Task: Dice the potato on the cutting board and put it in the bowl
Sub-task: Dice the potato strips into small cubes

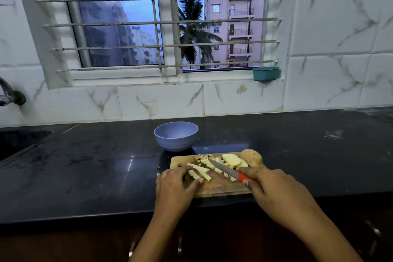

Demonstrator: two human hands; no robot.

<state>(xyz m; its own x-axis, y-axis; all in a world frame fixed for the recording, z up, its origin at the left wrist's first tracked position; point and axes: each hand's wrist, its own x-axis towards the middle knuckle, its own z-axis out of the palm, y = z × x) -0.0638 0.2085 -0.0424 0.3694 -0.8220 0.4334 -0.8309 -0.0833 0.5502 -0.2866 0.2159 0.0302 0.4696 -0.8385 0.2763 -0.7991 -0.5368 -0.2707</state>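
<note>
A wooden cutting board (217,188) lies on the black counter in front of me. On it are potato strips (198,171), small diced pieces (209,159), flat slices (231,160) and an uncut potato end (252,157) at the far right. My left hand (174,185) pinches the strips between fingers and thumb. My right hand (274,189) grips a red-handled knife (225,169), its blade lying over the diced pieces. A lavender bowl (176,135) stands just behind the board; its inside is hidden.
A sink (19,140) with a tap (9,94) lies at the far left. The tiled wall and barred window rise behind the counter. A teal box (266,73) sits on the window sill. The counter's front edge runs just below the board.
</note>
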